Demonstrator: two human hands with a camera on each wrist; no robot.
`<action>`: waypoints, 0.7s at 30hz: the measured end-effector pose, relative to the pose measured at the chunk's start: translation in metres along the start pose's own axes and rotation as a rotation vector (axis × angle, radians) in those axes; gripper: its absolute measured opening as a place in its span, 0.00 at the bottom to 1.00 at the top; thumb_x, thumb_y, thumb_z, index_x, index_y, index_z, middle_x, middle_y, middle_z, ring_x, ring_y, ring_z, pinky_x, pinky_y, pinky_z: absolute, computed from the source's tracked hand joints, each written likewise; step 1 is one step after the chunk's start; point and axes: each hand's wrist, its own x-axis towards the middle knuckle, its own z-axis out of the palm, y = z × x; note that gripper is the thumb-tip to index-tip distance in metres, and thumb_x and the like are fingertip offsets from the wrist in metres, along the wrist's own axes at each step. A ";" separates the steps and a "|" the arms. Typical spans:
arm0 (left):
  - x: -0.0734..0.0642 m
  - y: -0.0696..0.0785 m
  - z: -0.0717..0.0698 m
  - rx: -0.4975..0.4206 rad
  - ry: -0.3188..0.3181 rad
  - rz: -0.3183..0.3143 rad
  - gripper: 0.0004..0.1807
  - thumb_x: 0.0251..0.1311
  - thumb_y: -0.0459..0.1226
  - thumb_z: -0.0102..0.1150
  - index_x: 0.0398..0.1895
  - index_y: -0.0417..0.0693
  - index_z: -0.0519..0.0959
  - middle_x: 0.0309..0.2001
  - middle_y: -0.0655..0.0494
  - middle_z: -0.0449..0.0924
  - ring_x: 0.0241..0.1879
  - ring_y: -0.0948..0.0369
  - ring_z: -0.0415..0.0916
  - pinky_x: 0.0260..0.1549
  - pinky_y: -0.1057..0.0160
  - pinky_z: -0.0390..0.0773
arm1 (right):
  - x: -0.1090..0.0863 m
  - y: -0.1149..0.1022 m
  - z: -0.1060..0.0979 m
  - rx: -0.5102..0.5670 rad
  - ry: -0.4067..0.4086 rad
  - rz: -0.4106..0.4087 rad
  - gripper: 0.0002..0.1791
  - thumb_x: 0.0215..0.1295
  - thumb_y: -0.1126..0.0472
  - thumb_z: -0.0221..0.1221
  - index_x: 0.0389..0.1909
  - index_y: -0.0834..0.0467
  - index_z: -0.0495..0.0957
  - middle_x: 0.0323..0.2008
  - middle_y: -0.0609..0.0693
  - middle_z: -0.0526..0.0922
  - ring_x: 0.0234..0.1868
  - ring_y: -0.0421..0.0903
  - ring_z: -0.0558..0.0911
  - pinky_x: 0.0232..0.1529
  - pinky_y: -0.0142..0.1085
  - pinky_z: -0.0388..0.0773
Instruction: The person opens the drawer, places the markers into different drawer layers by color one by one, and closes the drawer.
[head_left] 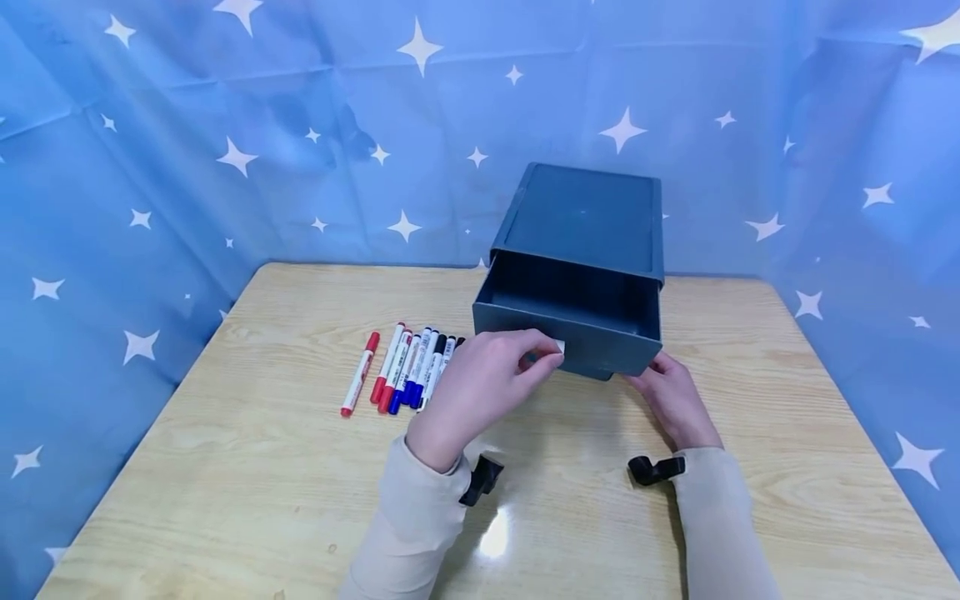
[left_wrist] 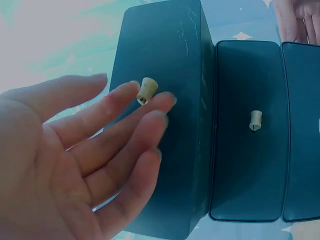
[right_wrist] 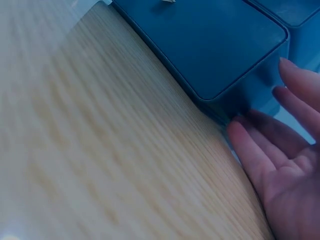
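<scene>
A dark blue-grey drawer cabinet (head_left: 588,212) stands at the back of the table, its top drawer (head_left: 577,333) pulled out and the inside of it bare where it shows. My left hand (head_left: 487,379) is at the front of this drawer. In the left wrist view, its index and middle fingertips lie right at the pale knob (left_wrist: 148,91), while the thumb stands apart from it. My right hand (right_wrist: 295,175) has its fingertips at the lower side of the cabinet, close over the table, fingers loosely extended. Two lower drawers (left_wrist: 250,165) sit pushed in.
Several whiteboard markers (head_left: 408,371) with red, blue and black caps lie side by side left of the cabinet, partly behind my left hand. One red-capped marker (head_left: 360,375) lies slightly apart. A blue star-patterned curtain (head_left: 337,125) hangs behind the wooden table (head_left: 247,467).
</scene>
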 end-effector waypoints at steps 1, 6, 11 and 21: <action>-0.001 0.000 0.000 -0.004 -0.005 0.005 0.11 0.60 0.50 0.50 0.40 0.60 0.79 0.21 0.72 0.70 0.17 0.70 0.63 0.16 0.69 0.64 | 0.000 -0.001 0.000 0.004 0.000 0.001 0.29 0.58 0.52 0.57 0.61 0.54 0.64 0.61 0.51 0.59 0.59 0.44 0.63 0.51 0.31 0.68; -0.004 0.000 -0.004 -0.019 -0.017 0.025 0.11 0.60 0.49 0.50 0.41 0.60 0.78 0.27 0.74 0.74 0.22 0.74 0.67 0.21 0.72 0.67 | 0.000 -0.001 0.000 0.030 -0.002 -0.001 0.31 0.58 0.52 0.57 0.62 0.57 0.62 0.61 0.50 0.58 0.59 0.43 0.63 0.52 0.32 0.67; -0.004 -0.001 -0.007 -0.035 -0.027 0.048 0.12 0.60 0.49 0.50 0.42 0.58 0.79 0.31 0.72 0.76 0.26 0.76 0.68 0.25 0.75 0.69 | 0.001 0.000 0.001 0.057 -0.004 -0.011 0.30 0.59 0.54 0.56 0.62 0.57 0.62 0.61 0.51 0.58 0.59 0.43 0.64 0.51 0.32 0.67; -0.007 -0.014 -0.020 -0.046 0.054 -0.006 0.09 0.61 0.49 0.49 0.36 0.60 0.78 0.27 0.73 0.73 0.24 0.73 0.67 0.24 0.71 0.69 | 0.002 0.001 -0.001 0.085 -0.025 -0.047 0.28 0.61 0.56 0.54 0.62 0.58 0.62 0.61 0.53 0.60 0.57 0.41 0.67 0.52 0.33 0.66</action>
